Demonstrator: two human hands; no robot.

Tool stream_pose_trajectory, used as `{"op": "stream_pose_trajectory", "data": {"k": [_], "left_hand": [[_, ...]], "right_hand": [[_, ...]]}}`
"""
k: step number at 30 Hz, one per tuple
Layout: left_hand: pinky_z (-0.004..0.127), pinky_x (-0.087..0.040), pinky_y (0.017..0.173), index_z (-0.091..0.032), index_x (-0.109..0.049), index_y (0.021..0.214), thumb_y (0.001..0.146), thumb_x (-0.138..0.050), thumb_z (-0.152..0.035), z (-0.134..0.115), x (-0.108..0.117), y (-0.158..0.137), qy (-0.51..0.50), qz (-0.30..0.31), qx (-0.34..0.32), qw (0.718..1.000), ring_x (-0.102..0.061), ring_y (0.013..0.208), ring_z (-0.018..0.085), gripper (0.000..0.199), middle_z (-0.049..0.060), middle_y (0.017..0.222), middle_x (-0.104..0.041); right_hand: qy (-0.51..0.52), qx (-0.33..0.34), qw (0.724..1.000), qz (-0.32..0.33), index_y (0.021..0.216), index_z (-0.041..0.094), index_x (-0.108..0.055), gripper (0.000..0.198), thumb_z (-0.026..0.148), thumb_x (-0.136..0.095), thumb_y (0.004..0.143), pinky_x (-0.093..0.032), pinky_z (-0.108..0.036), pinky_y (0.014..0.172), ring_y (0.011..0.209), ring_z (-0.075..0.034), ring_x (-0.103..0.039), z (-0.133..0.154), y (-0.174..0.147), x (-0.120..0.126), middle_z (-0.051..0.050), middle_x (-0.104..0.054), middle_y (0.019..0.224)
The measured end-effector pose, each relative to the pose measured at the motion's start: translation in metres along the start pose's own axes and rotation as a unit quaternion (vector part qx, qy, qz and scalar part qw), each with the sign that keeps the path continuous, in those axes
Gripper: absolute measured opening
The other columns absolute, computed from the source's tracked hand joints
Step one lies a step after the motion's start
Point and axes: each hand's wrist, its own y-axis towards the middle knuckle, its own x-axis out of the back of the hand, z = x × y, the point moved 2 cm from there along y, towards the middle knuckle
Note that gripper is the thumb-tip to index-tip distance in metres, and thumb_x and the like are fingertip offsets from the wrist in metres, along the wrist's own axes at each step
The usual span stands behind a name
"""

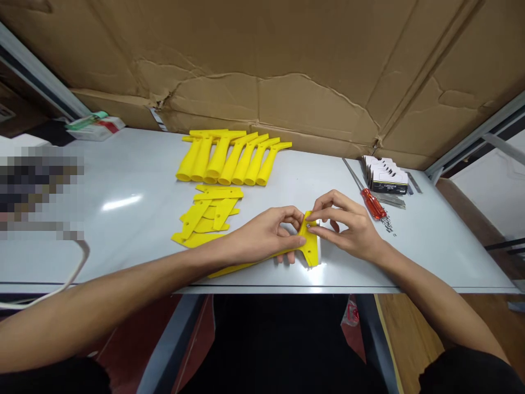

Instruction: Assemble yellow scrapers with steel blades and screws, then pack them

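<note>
My left hand (273, 232) is closed around a yellow plastic scraper (310, 253) near the front edge of the table, with thumb on top and fingers beneath. The scraper's long handle runs left under my wrist, and a thin metal blade (320, 246) shows along its right edge. Over the scraper head, my right hand (348, 224) pinches a small silver screw (308, 225) at the upper hole, between thumb and fingers. A second, lower hole in the head is uncovered. Left of my hands lies a loose pile of flat yellow plates (209, 210) with holes.
Several yellow scraper handles (233, 158) lie in a row at the back. To the right are a red-handled screwdriver (372, 203), loose screws (386, 223), metal blades (391, 201) and small blade boxes (388, 178). Cardboard (258, 98) walls the back; a white cable (84, 251) hangs left.
</note>
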Motion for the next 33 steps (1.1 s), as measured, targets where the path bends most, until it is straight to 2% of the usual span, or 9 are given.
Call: {"op": "stream_pose_trajectory", "data": {"k": [4,10,21,25,29,33], "left_hand": [[0.024,-0.053,0.054,-0.018,-0.054,0.112,0.088,-0.072,-0.030,-0.0021,0.0006,-0.0011,0.005,-0.002,-0.004,1.000,-0.069,0.058,0.013,0.032,-0.002,0.076,-0.067],[0.025,-0.052,0.056,-0.018,-0.053,0.110,0.087,-0.072,-0.031,-0.0025,-0.0005,-0.0013,0.020,-0.002,0.007,1.000,-0.069,0.060,0.016,0.032,-0.002,0.066,-0.067],[0.024,-0.051,0.056,-0.018,-0.054,0.109,0.087,-0.073,-0.030,-0.0040,-0.0023,-0.0017,0.025,-0.008,0.007,1.000,-0.068,0.059,0.015,0.031,-0.002,0.067,-0.068],[0.024,-0.053,0.056,-0.018,-0.054,0.109,0.087,-0.075,-0.037,-0.0048,-0.0019,-0.0025,0.016,0.000,0.007,1.000,-0.069,0.060,0.016,0.035,-0.001,0.068,-0.068],[0.025,-0.053,0.054,-0.019,-0.052,0.108,0.090,-0.074,-0.048,-0.0073,-0.0021,-0.0030,-0.009,0.004,-0.015,1.000,-0.070,0.060,0.016,0.041,-0.001,0.076,-0.069],[0.024,-0.053,0.052,-0.019,-0.050,0.105,0.097,-0.064,-0.056,-0.0090,-0.0009,-0.0037,-0.017,-0.015,-0.026,0.999,-0.069,0.058,0.013,0.040,0.000,0.082,-0.069]], "right_hand": [[0.016,-0.022,0.999,-0.021,0.110,0.023,-0.073,0.015,0.023,-0.074,0.095,-0.051,-0.024,0.050,0.080,-0.014,-0.059,0.0005,-0.0025,0.0014,-0.007,-0.062,0.107],[0.018,-0.026,0.999,-0.032,0.101,0.022,-0.075,0.006,0.022,-0.072,0.096,-0.049,-0.025,0.049,0.080,-0.014,-0.059,0.0020,-0.0033,-0.0011,-0.008,-0.060,0.107],[0.017,-0.010,0.999,-0.041,0.099,0.021,-0.076,0.007,0.019,-0.070,0.096,-0.046,-0.024,0.049,0.079,-0.013,-0.059,0.0027,-0.0048,-0.0037,-0.008,-0.061,0.107],[0.010,0.003,0.999,-0.046,0.100,0.020,-0.076,0.008,0.016,-0.070,0.095,-0.046,-0.024,0.050,0.079,-0.013,-0.059,0.0037,-0.0055,-0.0033,-0.009,-0.061,0.108],[-0.002,0.038,0.997,-0.060,0.106,0.023,-0.076,0.017,0.012,-0.069,0.094,-0.048,-0.026,0.052,0.079,-0.013,-0.057,0.0050,-0.0063,-0.0030,-0.008,-0.059,0.109],[0.004,0.058,0.997,-0.053,0.119,0.027,-0.074,0.031,0.010,-0.066,0.094,-0.049,-0.027,0.053,0.078,-0.014,-0.056,0.0069,-0.0056,-0.0031,-0.009,-0.058,0.113]]}}
